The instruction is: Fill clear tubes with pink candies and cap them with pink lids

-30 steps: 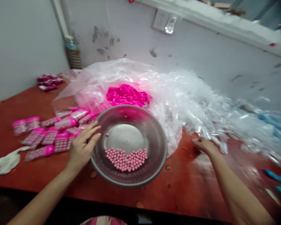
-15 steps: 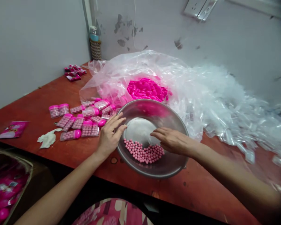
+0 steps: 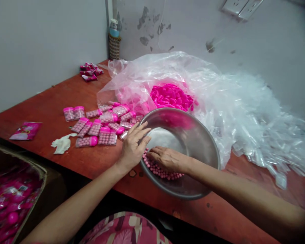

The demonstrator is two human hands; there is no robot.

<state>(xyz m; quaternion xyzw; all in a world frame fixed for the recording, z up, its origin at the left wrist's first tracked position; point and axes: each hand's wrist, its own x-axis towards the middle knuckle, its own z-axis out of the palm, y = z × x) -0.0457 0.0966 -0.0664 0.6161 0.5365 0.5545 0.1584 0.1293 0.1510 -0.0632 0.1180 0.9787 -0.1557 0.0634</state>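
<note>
Nearest the camera, pink packets fill a box below and left of a steel bowl on a red table. Pink beads lie along the bowl's near side. A person's right hand dips among them, fingers curled; whether it holds any cannot be seen. The left hand, fingers loosely spread, rests at the bowl's left rim. Left of the bowl, beyond a white scrap, capped containers sit filled with beads, a batch apparently finished. Much looks undone: beads remain in the bowl, loose pink caps lie just behind it, and clear, seemingly empty containers spread to its right. Farthest back, beyond the bowl to the left, stands a bottle.
</note>
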